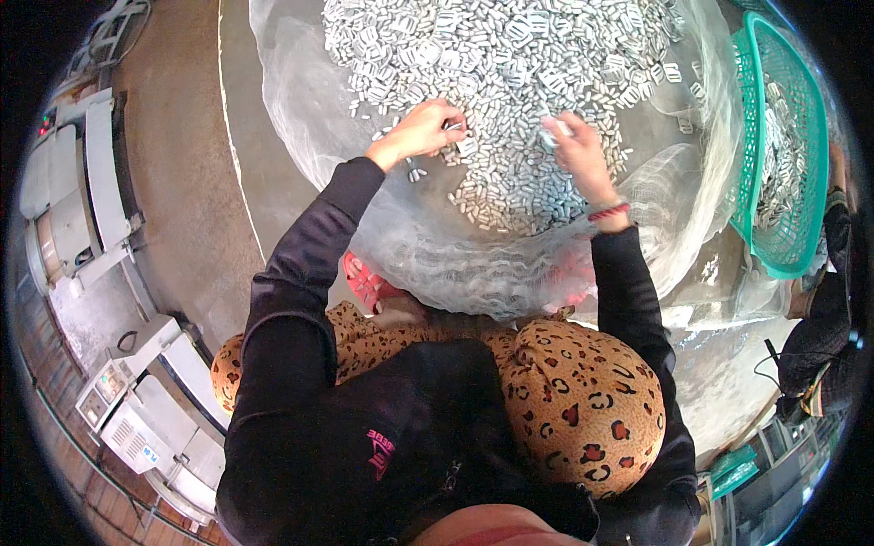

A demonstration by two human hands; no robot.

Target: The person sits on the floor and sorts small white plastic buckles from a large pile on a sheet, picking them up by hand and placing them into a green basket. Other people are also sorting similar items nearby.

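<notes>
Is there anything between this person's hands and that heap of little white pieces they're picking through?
Nothing visible. The left hand and the right hand both rest directly on the pile of small white pieces, which lies on the translucent mesh sheet.

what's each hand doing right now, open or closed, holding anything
Left hand: fingers curled, pinching small white parts at the pile's edge.
Right hand: closed around a few white parts, resting on the pile.
</notes>
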